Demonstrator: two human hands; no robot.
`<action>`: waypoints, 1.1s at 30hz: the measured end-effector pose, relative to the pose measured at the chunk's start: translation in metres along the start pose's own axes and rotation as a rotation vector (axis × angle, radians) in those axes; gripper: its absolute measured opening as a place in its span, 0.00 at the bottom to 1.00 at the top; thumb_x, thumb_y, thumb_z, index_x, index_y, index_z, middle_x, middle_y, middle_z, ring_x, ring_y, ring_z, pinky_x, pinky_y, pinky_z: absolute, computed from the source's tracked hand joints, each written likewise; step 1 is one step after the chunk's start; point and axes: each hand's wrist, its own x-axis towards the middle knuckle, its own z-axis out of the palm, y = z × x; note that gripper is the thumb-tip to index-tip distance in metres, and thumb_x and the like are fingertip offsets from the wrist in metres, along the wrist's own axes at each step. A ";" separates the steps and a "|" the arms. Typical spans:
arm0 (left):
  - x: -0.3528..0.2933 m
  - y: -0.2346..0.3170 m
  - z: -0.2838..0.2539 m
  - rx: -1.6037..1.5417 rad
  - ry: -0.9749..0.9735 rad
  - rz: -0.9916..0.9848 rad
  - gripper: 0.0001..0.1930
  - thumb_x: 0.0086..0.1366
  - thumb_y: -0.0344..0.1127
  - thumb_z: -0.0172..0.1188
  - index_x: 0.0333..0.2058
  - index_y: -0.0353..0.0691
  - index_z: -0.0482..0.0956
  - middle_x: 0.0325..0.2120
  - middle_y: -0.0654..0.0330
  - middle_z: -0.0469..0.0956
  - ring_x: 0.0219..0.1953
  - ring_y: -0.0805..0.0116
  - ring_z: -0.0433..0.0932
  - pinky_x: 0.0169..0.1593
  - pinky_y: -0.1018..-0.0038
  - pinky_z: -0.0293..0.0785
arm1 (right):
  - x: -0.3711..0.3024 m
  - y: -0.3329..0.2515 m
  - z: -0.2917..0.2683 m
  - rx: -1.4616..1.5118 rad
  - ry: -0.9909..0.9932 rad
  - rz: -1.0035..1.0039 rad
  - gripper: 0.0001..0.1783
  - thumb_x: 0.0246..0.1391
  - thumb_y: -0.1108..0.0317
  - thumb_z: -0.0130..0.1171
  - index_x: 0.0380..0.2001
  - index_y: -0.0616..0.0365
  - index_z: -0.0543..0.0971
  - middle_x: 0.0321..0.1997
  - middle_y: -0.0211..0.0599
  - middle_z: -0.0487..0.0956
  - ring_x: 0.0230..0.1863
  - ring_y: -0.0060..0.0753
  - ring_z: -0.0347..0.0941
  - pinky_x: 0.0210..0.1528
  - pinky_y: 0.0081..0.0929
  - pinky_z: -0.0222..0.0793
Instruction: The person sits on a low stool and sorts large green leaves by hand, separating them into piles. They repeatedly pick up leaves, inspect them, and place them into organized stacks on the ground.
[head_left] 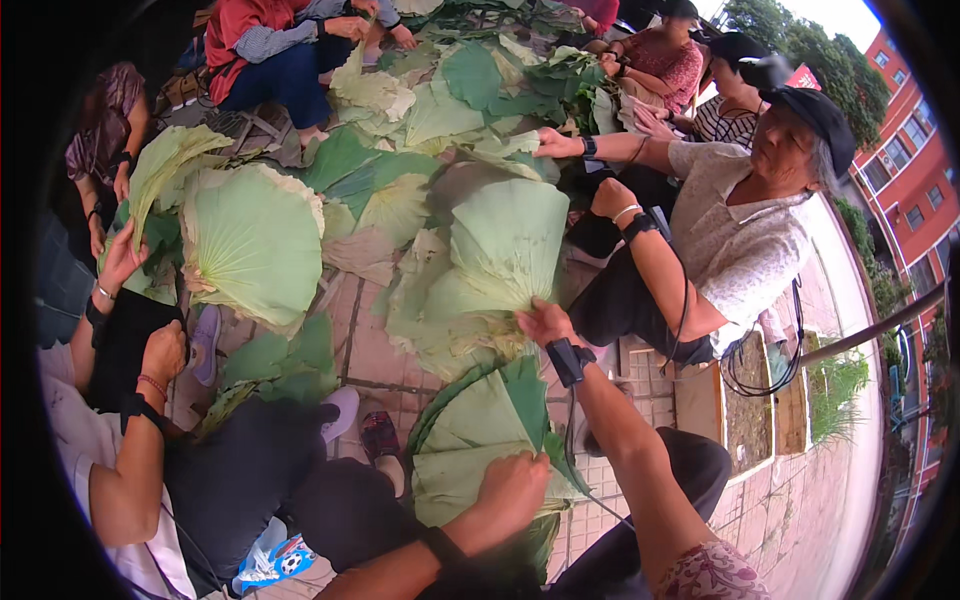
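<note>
A large pale green lotus leaf point(505, 240) with radiating veins spreads in front of me. My right hand point(548, 325), a dark band on its wrist, is closed on the lower edge of this leaf. Closer to me, a stack of folded lotus leaves point(475, 425) lies between my knees, with darker green edges showing. My left hand point(512, 490) is curled at the right side of that stack, its fingertips pressed together on the top leaf's edge. More ragged, yellowing leaves point(410, 310) hang beneath the large leaf.
Several people sit around a heap of lotus leaves point(440, 110). A person at left holds a broad leaf point(255, 240); another in a dark cap point(815, 125) reaches in from the right. Planter boxes point(745, 420) and a dark cable point(765, 385) are at right, on tiled paving point(365, 335).
</note>
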 end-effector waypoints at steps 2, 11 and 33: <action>0.000 -0.004 0.005 0.071 -0.019 -0.011 0.09 0.61 0.33 0.55 0.37 0.33 0.74 0.29 0.46 0.75 0.32 0.44 0.77 0.37 0.53 0.70 | 0.012 0.025 -0.018 -0.024 0.093 0.126 0.12 0.65 0.62 0.50 0.48 0.55 0.71 0.42 0.41 0.80 0.38 0.37 0.80 0.36 0.31 0.76; -0.009 -0.003 -0.008 0.194 -0.075 -0.009 0.17 0.44 0.21 0.61 0.36 0.27 0.74 0.30 0.45 0.76 0.35 0.49 0.78 0.39 0.59 0.72 | 0.001 0.032 0.000 -0.168 -0.035 0.243 0.22 0.69 0.55 0.42 0.50 0.62 0.72 0.45 0.46 0.82 0.41 0.39 0.81 0.37 0.30 0.75; -0.027 0.008 0.039 0.543 -0.266 -0.023 0.13 0.51 0.34 0.61 0.36 0.36 0.82 0.31 0.47 0.81 0.37 0.53 0.78 0.43 0.55 0.67 | -0.191 0.268 -0.157 -1.393 -0.029 -0.236 0.36 0.44 0.56 0.68 0.51 0.67 0.67 0.46 0.58 0.74 0.46 0.64 0.71 0.48 0.48 0.70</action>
